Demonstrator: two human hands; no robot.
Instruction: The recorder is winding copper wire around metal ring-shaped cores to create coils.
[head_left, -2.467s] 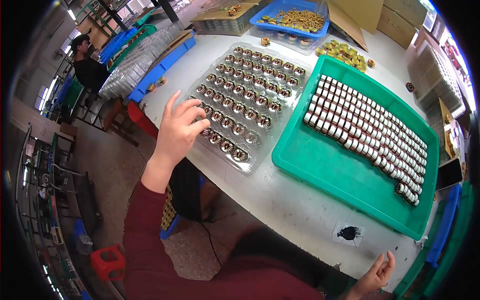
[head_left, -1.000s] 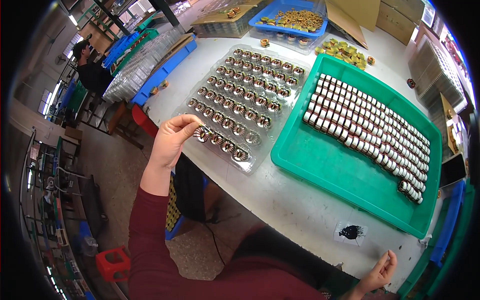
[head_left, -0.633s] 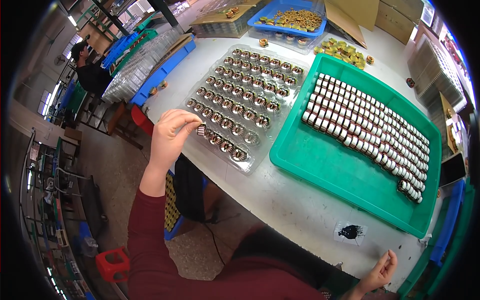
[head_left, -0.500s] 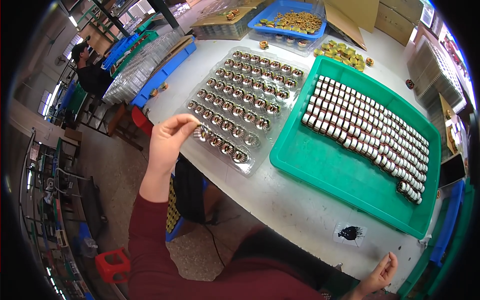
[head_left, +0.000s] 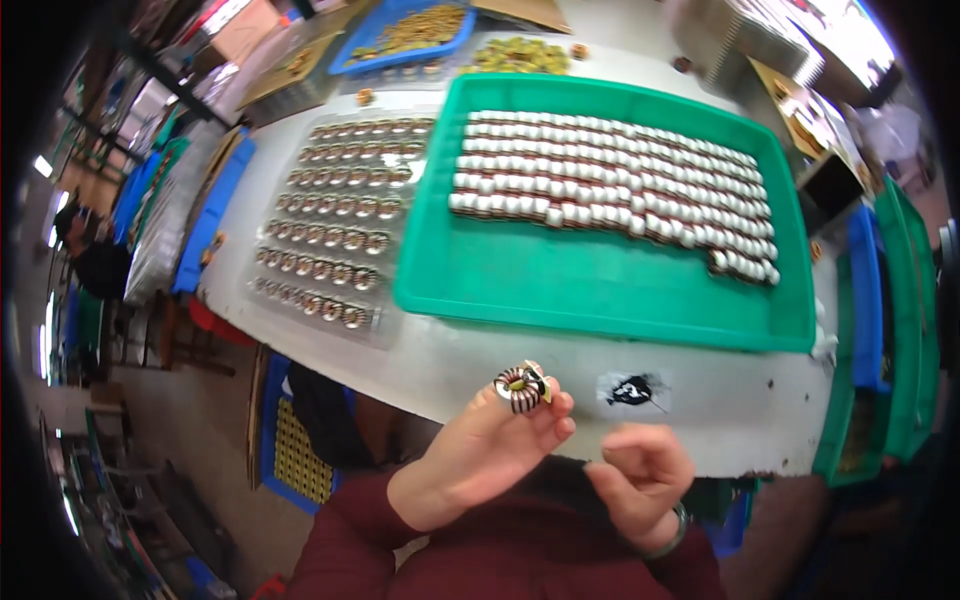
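Between the thumb and fingers of my left hand (head_left: 490, 450) is a wound ring coil (head_left: 522, 388), with dark copper-coloured wire around a pale ring and a yellowish part at its middle. I hold it up over the table's near edge. Just to its right, my right hand (head_left: 642, 480) is curled, thumb and forefinger bent toward each other; whatever may be in it cannot be made out. A clear plastic tray (head_left: 345, 340) with rows of similar coils lies at the left. Behind my hands stands a green tray (head_left: 560, 320) holding rows of white-topped coils.
A small clear sheet with a black smear (head_left: 632, 390) lies beyond my right hand. At the back are a blue tray of small brown parts (head_left: 405, 65) and a cluster of yellow-green pieces (head_left: 520, 55). Green bins (head_left: 905, 330) stand right; a person (head_left: 95, 255) is far left.
My left hand has carried the coil from the clear tray to the table's front middle. My right hand has come in beside it. The view has swung rightward.
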